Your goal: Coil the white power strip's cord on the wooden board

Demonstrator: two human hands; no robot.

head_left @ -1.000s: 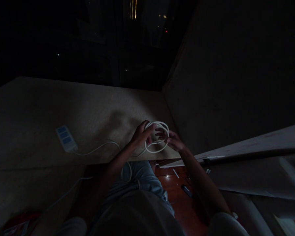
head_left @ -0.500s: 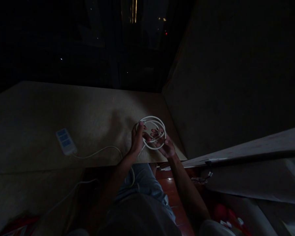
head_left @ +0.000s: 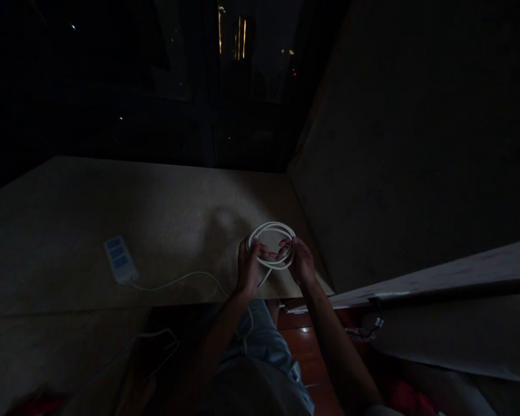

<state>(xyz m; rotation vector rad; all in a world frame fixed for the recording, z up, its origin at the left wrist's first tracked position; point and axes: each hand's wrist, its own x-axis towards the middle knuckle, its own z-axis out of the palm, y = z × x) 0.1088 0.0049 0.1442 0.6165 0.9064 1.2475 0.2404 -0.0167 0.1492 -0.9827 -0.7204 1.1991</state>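
A white cable (head_left: 272, 225), wound into several round loops, is held up between my two hands over the front edge of the tabletop. My left hand (head_left: 248, 266) is closed on the left side of the coil, thumb on top. On the right side, my right hand (head_left: 302, 261) grips the loops with its fingers curled under them. A tail of the cable drops from the coil toward my lap. To the left lies a white power strip (head_left: 121, 259) with blue socket panels, its cord running toward my left forearm.
The pale tabletop (head_left: 169, 202) stretches to a dark window (head_left: 251, 75) at the back. A dark wall panel (head_left: 416, 150) rises on the right. Another white cord (head_left: 156, 334) hangs at lower left. Reddish floor (head_left: 303, 352) shows below.
The loops have been drawn into a tighter, more even coil. My right hand, spread inside the loops before, now grips their right side. The view has shifted slightly.
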